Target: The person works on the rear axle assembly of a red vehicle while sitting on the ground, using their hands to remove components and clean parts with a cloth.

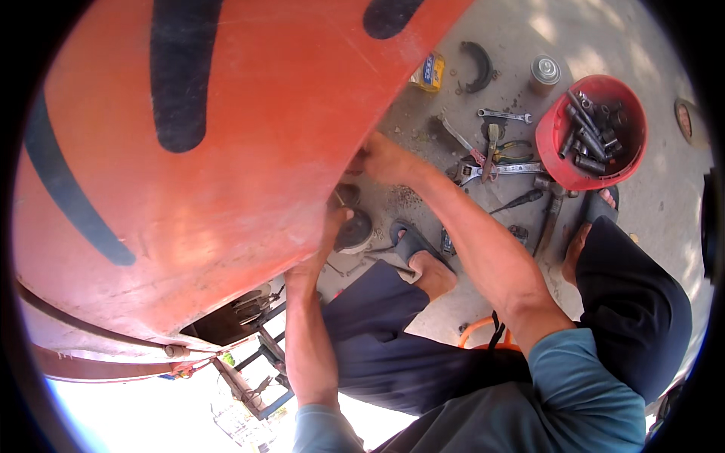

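Observation:
Both my arms reach under the edge of a large orange-red panel (249, 136) with black stripes. My right hand (387, 161) is at the panel's edge with its fingers curled; a dark part shows beside them, but what they grip is hidden. Lower down, my left hand (334, 224) is partly covered by the panel. Its thumb tip shows next to a dark round part (355, 232), and the other fingers are out of sight.
On the concrete lie an adjustable wrench (506, 169), pliers (513, 151), a combination wrench (504, 115), a hammer (553, 211) and a curved brake shoe (479, 68). A red bucket (555, 147) holds several sockets. A can (544, 72) and a yellow container (430, 73) stand farther off.

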{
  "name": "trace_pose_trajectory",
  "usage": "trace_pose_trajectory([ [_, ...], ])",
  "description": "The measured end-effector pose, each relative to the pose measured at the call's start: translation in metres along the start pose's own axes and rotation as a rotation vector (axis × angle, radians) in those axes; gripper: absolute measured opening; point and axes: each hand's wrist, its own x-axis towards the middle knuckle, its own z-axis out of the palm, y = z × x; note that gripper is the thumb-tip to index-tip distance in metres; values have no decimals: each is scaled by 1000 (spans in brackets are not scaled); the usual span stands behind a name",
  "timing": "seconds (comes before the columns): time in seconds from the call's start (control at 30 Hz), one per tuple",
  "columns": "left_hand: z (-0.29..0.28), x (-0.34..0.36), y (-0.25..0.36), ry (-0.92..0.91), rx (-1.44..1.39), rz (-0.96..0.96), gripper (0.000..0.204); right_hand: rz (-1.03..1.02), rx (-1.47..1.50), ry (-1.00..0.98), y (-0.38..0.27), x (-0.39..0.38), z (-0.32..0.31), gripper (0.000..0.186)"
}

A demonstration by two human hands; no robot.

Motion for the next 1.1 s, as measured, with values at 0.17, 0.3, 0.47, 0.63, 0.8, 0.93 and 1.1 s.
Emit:
trace_pose_trajectory([
  [0.17, 8, -1, -10, 22, 128, -11, 68, 156, 118, 22, -6, -5, 7, 22],
  [0.3, 11, -5, -13, 28, 123, -5, 68, 123, 150, 75, -9, -10, 10, 20],
  [0.47, 8, -3, -4, 87, 137, 72, 68, 171, 259, 149, -13, -9, 10, 18],
  [0.63, 20, -4, -26, 150, 268, 140, 67, 129, 166, 97, -16, -7, 9, 18],
  [0.8, 9, 1, -1, -17, 63, -35, 67, 150, 173, 72, -10, -7, 1, 18],
  [0.93, 14, -4, -16, 90, 75, 94, 66, 125, 310, 126, -4, -12, 15, 19],
  [1.1, 5, 5, -3, -38, -85, -35, 66, 243, 519, 250, 0, -22, 18, 20],
])
